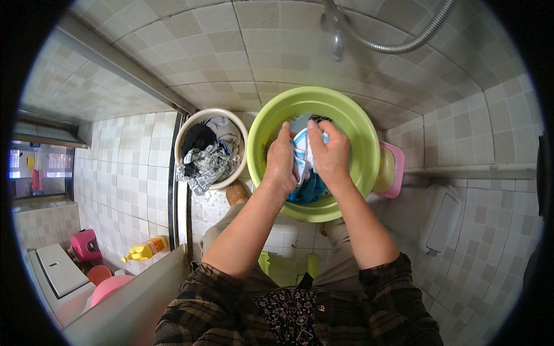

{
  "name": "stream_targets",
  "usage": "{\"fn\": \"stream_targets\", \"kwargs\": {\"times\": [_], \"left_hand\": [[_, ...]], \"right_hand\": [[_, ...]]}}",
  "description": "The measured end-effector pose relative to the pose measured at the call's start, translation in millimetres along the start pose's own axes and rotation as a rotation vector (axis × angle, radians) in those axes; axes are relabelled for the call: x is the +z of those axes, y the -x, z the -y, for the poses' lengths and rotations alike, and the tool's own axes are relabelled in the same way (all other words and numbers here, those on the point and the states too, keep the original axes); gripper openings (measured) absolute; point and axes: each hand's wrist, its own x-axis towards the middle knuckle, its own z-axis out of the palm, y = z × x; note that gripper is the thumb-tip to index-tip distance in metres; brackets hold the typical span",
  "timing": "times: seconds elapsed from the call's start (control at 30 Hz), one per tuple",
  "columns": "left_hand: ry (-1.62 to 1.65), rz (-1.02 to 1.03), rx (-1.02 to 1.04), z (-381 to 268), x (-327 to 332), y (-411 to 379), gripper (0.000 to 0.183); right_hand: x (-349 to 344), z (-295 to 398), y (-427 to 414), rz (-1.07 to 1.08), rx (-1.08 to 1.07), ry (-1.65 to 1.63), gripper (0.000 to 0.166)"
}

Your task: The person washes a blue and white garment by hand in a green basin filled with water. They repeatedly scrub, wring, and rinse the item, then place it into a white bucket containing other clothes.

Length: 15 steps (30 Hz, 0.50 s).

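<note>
Over a large lime-green plastic basin (363,116), both my hands grip a white cloth with blue stripes (301,151). My left hand (279,160) holds its left side, thumb upward. Opposite it, my right hand (331,151) pinches the cloth's upper right part with bent fingers. Wet skin shows on both hands. Below the striped cloth, blue-teal fabric (309,190) lies in the basin. Greyish water (299,123) and a bit of dark patterned fabric (321,118) show at the basin's far side. The hands hide much of what the basin holds.
A cream tub (242,125) of grey, black and patterned clothes stands left of the basin. At its right is a pink plastic item (399,171). A metal shower hose (402,47) hangs above. Beyond the doorway lies a yellow bottle (147,249). A green stool (311,264) is beneath me.
</note>
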Motion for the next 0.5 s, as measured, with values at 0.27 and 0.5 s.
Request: {"fn": "stream_targets", "kwargs": {"times": [0.27,0.5], "left_hand": [[-0.179,0.066,0.019,-2.9,4.2,9.1,0.038],[0.045,0.117,0.162,2.1,-1.9,6.8,0.033]], "right_hand": [[-11.4,-9.0,-11.5,-0.096,0.107,-0.124,0.027],[4.9,25.4,22.6,0.032,-0.185,-0.031,0.019]]}}
